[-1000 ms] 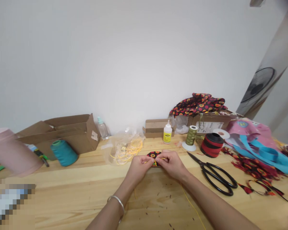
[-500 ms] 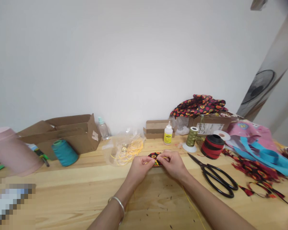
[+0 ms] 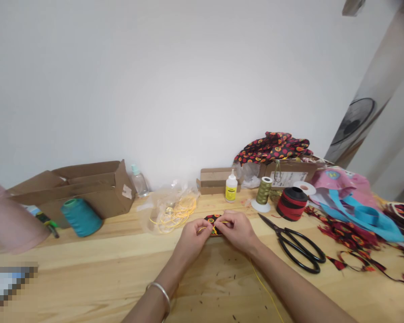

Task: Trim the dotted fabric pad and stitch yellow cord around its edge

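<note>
My left hand point(image 3: 197, 232) and my right hand point(image 3: 235, 229) meet at the middle of the table, both with fingers pinched. Between them lies a small dark piece of fabric point(image 3: 209, 219) printed with red and orange rounds. A thin yellow cord point(image 3: 261, 279) is pinched in the fingers of both hands and crosses over the fabric; a length of it trails under my right forearm toward the front edge. My fingertips cover part of the fabric and cord.
Black scissors point(image 3: 298, 246) lie right of my right hand, near fabric scraps point(image 3: 346, 235) and a red-and-black spool point(image 3: 292, 204). Behind stand a glue bottle point(image 3: 231, 187) and an olive thread spool point(image 3: 264, 190). Left are a bag of yellow cord point(image 3: 175, 213), a teal cone point(image 3: 81, 217) and a cardboard box point(image 3: 87, 184).
The view has shifted slightly, so everything sits a little further left. My two hands stay pinched on the yellow cord over the fabric, with only small finger movement.
</note>
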`<state>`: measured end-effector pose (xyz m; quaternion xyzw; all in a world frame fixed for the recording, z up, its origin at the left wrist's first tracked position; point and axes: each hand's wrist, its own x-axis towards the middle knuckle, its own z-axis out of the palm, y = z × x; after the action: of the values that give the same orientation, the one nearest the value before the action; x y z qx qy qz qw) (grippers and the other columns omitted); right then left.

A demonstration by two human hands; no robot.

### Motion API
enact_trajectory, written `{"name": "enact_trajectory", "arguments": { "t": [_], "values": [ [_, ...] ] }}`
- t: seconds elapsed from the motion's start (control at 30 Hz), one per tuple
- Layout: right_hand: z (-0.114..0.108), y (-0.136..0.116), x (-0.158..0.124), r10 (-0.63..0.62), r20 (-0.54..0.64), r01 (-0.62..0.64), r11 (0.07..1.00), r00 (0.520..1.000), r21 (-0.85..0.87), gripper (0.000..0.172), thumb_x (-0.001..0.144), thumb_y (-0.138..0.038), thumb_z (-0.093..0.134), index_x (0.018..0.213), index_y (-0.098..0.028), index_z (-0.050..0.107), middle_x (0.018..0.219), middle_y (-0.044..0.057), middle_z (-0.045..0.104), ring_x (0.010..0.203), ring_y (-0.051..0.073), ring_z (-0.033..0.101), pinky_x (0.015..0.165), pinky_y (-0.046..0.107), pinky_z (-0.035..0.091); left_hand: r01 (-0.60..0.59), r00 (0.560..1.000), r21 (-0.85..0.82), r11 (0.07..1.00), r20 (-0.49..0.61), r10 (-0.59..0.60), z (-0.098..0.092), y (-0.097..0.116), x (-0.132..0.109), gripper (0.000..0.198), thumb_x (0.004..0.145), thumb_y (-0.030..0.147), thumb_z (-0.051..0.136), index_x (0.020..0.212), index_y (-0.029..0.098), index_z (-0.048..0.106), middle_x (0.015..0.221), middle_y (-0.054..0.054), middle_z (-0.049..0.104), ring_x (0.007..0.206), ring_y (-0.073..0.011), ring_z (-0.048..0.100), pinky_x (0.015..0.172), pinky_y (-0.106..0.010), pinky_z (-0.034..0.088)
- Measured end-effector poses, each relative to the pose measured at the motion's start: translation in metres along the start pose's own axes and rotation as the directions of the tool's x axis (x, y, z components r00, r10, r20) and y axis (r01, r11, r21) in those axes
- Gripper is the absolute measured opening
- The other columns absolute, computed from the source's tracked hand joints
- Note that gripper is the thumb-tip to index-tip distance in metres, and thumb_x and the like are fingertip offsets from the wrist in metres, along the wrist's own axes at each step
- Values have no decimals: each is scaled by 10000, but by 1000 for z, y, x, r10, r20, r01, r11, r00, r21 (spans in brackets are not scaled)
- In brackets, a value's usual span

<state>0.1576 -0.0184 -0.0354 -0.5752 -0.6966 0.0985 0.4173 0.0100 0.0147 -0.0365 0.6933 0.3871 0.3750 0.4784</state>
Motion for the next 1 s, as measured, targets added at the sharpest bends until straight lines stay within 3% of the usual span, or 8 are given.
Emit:
{"name": "enact_trajectory", "arguments": {
  "t": [0.27, 0.57, 0.63, 0.7, 0.77, 0.83, 0.9, 1.0],
  "values": [
    [-1, 0, 0, -17, -3, 17, 1000, 1000, -21, 181, 730, -224, 517, 630, -180, 662, 503, -25, 482, 487, 90, 424, 482, 190, 297, 211, 977, -241, 947, 77, -198, 0, 1, 2, 194, 591, 307, 636, 621, 117, 659, 536, -13, 651, 469, -107, 512, 477, -192, 349],
    [0, -1, 1, 109, -16, -107, 988, 994, 107, 173, 690, -258, 547, 571, -166, 631, 490, -27, 460, 474, 84, 385, 473, 205, 272, 184, 983, -182, 966, 34, -181, 2, -3, 2, 212, 600, 321, 629, 640, 116, 669, 569, -24, 667, 541, -142, 561, 522, -209, 380],
    [-1, 1, 2, 280, 45, -279, 909, 959, 309, 205, 660, -292, 566, 515, -147, 576, 458, -39, 423, 434, 69, 336, 436, 198, 242, 155, 988, -137, 978, -2, -157, 2, -4, 2, 213, 614, 323, 616, 643, 117, 663, 579, -23, 666, 541, -140, 561, 522, -207, 380],
    [-4, 3, 4, 393, 246, -460, 678, 886, 574, 244, 666, -337, 543, 521, -141, 543, 428, -64, 352, 379, 47, 236, 382, 186, 178, 135, 990, -111, 985, -26, -139, 1, -4, 2, 213, 630, 324, 602, 649, 119, 656, 582, -20, 665, 534, -137, 559, 516, -203, 377],
    [-9, 3, 5, 337, 483, -585, 367, 808, 723, 240, 692, -349, 498, 598, -137, 559, 417, -92, 270, 358, 38, 129, 350, 181, 103, 119, 992, -104, 987, -32, -123, 1, -5, 2, 213, 645, 326, 589, 658, 122, 650, 583, -16, 661, 535, -136, 560, 514, -201, 377],
    [-13, 0, 6, 216, 603, -639, 181, 768, 748, 198, 701, -301, 482, 733, -136, 587, 409, -109, 230, 352, 37, 78, 339, 180, 57, 101, 994, -101, 990, -31, -105, 1, -5, 2, 207, 655, 323, 583, 663, 126, 646, 599, -17, 661, 550, -137, 563, 522, -201, 381],
    [-14, -4, 5, 167, 609, -631, 171, 776, 757, 213, 685, -225, 486, 853, -143, 588, 384, -114, 260, 328, 31, 100, 331, 176, 58, 90, 996, -95, 991, -21, -92, 1, -5, 2, 202, 662, 318, 579, 667, 127, 647, 621, -23, 662, 569, -139, 563, 530, -201, 386],
    [-9, -11, 2, 183, 538, -567, 335, 823, 752, 294, 673, -185, 502, 957, -150, 569, 396, -97, 390, 303, 24, 218, 327, 167, 117, 101, 995, -109, 989, 7, -101, 2, -4, 2, 194, 666, 310, 578, 671, 130, 650, 610, -19, 652, 557, -130, 545, 516, -197, 381]
  ]
}}
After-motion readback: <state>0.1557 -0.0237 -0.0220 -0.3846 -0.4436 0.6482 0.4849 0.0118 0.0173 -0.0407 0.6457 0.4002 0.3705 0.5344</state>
